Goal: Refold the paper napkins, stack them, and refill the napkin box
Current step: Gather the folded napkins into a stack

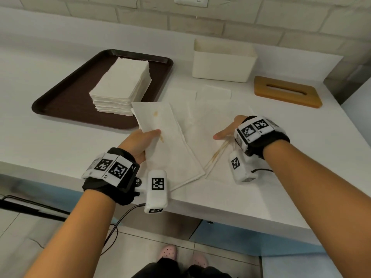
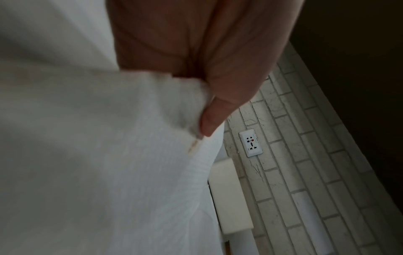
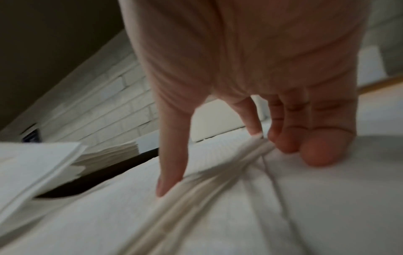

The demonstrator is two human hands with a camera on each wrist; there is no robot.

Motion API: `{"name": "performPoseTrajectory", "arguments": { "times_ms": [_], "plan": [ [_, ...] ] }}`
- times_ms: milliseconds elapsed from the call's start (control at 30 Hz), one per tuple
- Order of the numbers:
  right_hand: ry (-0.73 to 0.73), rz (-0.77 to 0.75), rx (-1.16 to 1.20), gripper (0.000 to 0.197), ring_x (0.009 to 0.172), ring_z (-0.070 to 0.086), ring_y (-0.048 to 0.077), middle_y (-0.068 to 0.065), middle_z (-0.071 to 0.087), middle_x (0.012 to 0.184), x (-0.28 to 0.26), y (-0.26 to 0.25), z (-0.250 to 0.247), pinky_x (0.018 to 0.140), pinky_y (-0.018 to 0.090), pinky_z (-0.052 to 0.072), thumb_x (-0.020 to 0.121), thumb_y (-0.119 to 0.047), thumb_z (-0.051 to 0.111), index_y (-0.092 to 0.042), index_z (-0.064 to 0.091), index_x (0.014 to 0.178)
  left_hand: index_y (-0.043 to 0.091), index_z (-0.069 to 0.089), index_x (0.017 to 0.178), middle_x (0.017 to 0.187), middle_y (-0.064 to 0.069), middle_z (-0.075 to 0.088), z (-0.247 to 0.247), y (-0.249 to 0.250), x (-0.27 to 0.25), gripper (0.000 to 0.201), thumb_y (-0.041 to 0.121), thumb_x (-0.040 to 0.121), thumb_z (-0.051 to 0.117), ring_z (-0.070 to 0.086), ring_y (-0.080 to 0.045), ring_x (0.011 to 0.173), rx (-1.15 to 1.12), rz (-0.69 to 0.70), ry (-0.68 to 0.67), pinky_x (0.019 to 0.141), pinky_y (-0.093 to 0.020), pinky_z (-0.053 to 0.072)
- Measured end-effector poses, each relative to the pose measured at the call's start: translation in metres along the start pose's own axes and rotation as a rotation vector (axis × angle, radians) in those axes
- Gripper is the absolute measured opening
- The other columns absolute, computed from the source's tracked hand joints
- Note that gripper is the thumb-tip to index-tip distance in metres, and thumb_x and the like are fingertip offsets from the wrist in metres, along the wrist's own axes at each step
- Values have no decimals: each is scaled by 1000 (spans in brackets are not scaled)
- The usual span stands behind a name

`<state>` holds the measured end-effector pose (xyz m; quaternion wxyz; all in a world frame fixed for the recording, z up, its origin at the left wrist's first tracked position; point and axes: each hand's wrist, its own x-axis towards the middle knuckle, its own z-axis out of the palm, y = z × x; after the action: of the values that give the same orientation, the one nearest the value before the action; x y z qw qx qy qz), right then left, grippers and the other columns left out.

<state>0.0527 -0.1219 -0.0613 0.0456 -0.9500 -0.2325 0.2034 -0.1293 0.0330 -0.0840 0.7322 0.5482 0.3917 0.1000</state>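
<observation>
Fingers of the left hand (image 1: 140, 144) pinch a folded white paper napkin (image 1: 170, 149), long axis pointing toward the brown tray (image 1: 60, 109), while the right hand (image 1: 228, 130) presses flat-fingered on loose napkins (image 1: 212, 121) beside it.

white counter (image 1: 60, 145) fills most of the frame. sitting on it: dark brown tray (image 1: 66, 109) upper left, cream napkin box (image 1: 220, 67) top middle, wooden slotted lid (image 1: 287, 92) upper right, loose napkins (image 1: 216, 115) spread across the centre
</observation>
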Motion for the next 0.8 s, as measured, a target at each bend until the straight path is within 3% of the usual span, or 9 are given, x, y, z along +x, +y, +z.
{"name": "performPoseTrajectory", "arguments": {
  "times_ms": [133,300,433,533,667,733,800],
  "plan": [
    [-12,40,-15,72,93,51,27,11,59,121,4,1,-6,78,32,38,67,-61,68,-11,56,118,1,50,127,84,-4,60,-1,-2,2,32,11,97,45,58,-17,73,22,-15,0,66,-28,47],
    [-13,62,-34,74,94,54,27,7,56,105,13,-3,-6,82,33,44,65,-55,73,-8,53,118,2,48,129,89,-5,61,-5,-3,4,34,12,97,45,59,-18,77,6,-36,-21,68,-28,48],
    [-29,114,270,78,112,57,33,13,57,128,23,2,-10,97,42,46,69,-39,76,-4,45,132,6,52,123,88,-5,62,-9,-2,3,28,16,98,45,59,-17,77,-24,-43,-22,65,-29,48],
    [21,117,516,75,115,55,31,17,52,134,24,8,-19,101,41,45,75,-26,74,-1,39,137,10,54,109,86,-3,61,-11,2,3,16,16,98,44,59,-15,75,-30,-21,-13,58,-29,51],
    [161,72,707,52,116,55,31,16,57,126,22,22,-19,100,39,45,80,-17,71,3,51,124,14,57,89,84,-2,62,-11,5,5,16,15,98,43,60,-14,73,-23,4,-10,46,-19,55],
    [112,59,857,42,111,59,32,18,60,122,17,28,-18,98,41,47,82,-13,68,4,56,119,14,57,88,84,-3,63,-9,6,6,16,14,98,44,60,-14,74,-17,3,-21,46,-18,55],
    [48,33,1062,39,102,63,28,17,62,120,9,32,-22,87,39,52,83,-10,67,1,57,119,14,58,91,84,-2,63,-6,7,7,15,14,97,44,61,-14,74,-15,9,-31,47,-18,55]
  ]
}}
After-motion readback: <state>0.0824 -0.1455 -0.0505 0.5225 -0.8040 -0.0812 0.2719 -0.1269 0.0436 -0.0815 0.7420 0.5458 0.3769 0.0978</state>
